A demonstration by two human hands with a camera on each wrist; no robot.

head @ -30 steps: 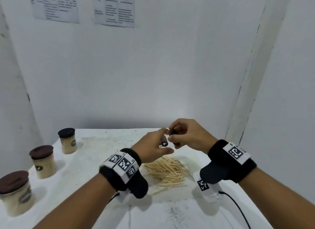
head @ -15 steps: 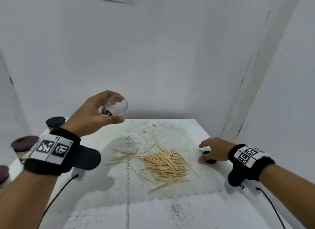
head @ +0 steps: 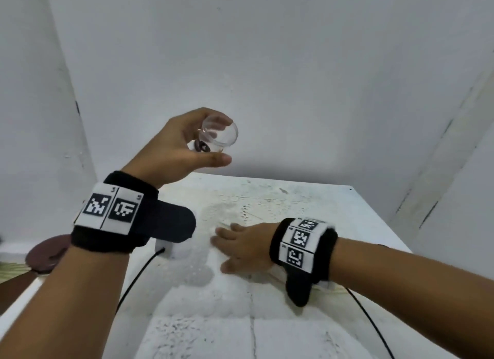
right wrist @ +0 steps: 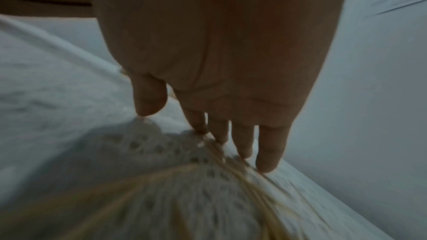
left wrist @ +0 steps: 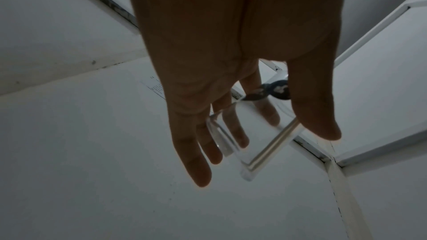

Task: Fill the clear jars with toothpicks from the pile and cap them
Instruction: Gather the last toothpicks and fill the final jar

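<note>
Clear jar (head: 219,133) is empty, uncapped, held up in the air above the far-left part of the table (head: 307,332), tilted so its open mouth faces toward the camera and right. Left hand (head: 181,150) wraps it: thumb along the lower side, fingers curled round the far side. The left wrist view shows the same grip, fingertips visible through the clear wall. My read: mouth is angled that way to take a bundle coming in from the right.

Right hand (head: 246,245) is low on the table, palm down, fingers fairly straight and close together, pressing on the toothpicks (right wrist: 231,180). Right wrist view shows the fingertips (right wrist: 265,163) on the sticks, though it's blurred. Looks like raking or gathering a bunch rather than a pinch; no closed grip visible. In the head view the hand and wristband hide most of the pile.

A small dark round sticker (head: 202,146) sits on the jar with a light mark on it; not readable. Wristbands carry black-and-white square marker codes, no text I can make out.

A brown lid (head: 45,254) shows at the left edge, on a jar that appears already filled with sticks. The cap for the held jar isn't identifiable here.
</note>
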